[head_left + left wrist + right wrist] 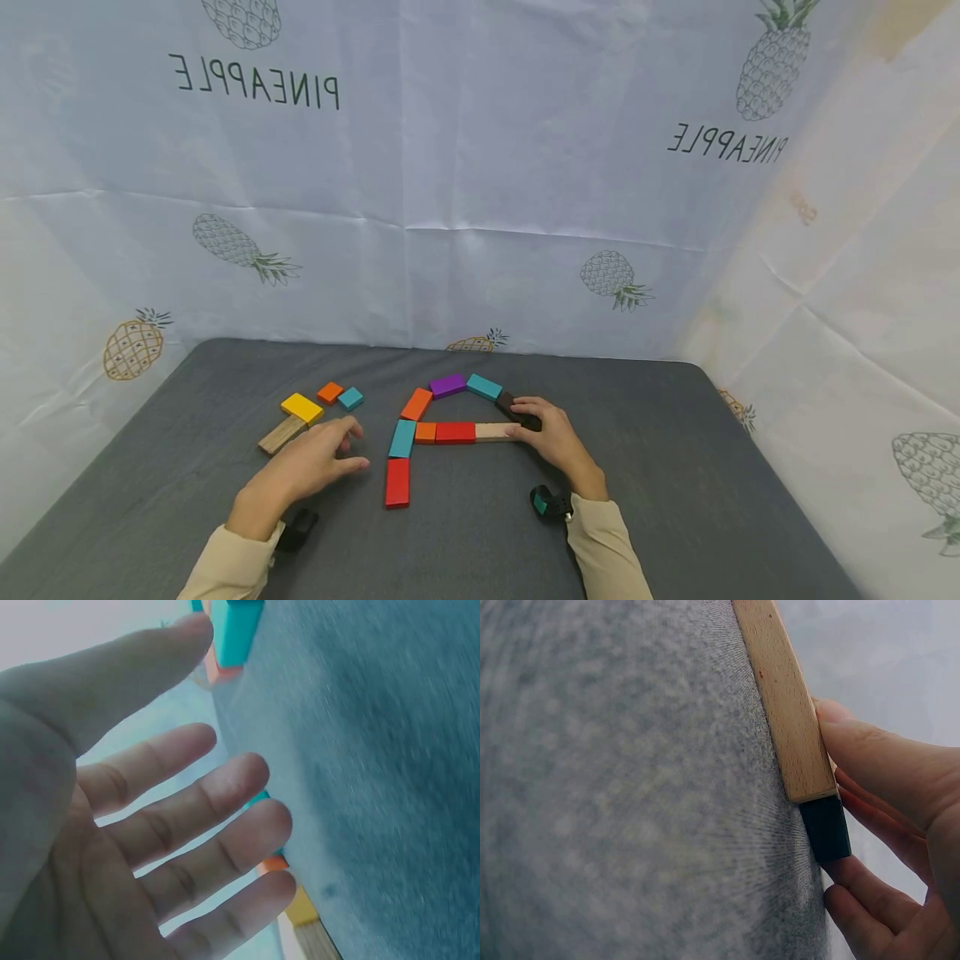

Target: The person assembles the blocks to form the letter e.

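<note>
My right hand (553, 437) is at the right end of an arrangement of flat coloured blocks. Its fingers curl about a black block (826, 829), with the thumb along the pale wooden block (789, 712) beside it. Another dark block (505, 402) slants up from there toward a teal block (484, 387). A purple block (447, 385) and an orange one (417, 404) continue the curve leftward. Fingers spread and holding nothing, my left hand (300, 462) hovers over the table near a brown wooden block (282, 434) and a yellow block (302, 408).
Down the left side run a teal block (402, 438) and a red block (398, 483). A small orange block (425, 432) and a red one (455, 432) form the crossbar. Small orange (330, 392) and teal (350, 398) pieces lie farther left on the grey table (675, 500).
</note>
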{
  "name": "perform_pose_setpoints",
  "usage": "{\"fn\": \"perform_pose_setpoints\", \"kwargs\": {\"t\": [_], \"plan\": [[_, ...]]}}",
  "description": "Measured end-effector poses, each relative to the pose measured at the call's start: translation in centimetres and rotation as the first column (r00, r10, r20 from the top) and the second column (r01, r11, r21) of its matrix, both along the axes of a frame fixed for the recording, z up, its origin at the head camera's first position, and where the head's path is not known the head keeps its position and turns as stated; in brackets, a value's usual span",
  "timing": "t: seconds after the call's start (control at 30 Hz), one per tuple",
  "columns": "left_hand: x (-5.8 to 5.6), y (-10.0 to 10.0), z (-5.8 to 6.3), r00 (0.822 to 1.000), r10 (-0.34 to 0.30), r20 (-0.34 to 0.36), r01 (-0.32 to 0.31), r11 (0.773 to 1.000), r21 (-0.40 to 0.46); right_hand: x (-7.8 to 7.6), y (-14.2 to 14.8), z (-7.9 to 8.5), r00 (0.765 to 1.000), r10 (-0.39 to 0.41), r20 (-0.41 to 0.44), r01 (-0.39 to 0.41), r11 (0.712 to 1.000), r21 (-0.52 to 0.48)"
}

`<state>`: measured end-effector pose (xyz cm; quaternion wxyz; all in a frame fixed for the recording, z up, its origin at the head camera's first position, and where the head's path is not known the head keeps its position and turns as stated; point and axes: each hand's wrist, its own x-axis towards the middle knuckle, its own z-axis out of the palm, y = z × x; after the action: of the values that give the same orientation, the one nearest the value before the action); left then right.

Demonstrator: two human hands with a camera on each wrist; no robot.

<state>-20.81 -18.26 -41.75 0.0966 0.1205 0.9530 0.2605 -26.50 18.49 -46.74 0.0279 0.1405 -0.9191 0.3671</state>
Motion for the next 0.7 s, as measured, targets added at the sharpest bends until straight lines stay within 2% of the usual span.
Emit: {"fn": "perform_pose_setpoints", "kwargs": {"t": [0.17, 0.4, 0.7], "plan": [[-0.4, -1.2, -0.1, 0.999, 0.021, -0.027, -0.021, 1.0, -0.007, 0.0, 0.0, 0.0, 1.0, -0.011, 0.006, 0.011, 1.0, -0.003], [-0.5, -2.0, -0.3, 0.992, 0.049, -0.116, -0.062, 0.992, -0.109, -0.1, 0.0, -0.1, 1.0, -0.017, 0.013, 0.017, 1.0, -0.001], [-0.6, -3.6, -0.7, 0.962, 0.099, -0.253, -0.145, 0.975, -0.171, -0.1, 0.0, 0.0, 1.0, -0.015, 0.007, 0.015, 1.0, -0.013]]}}
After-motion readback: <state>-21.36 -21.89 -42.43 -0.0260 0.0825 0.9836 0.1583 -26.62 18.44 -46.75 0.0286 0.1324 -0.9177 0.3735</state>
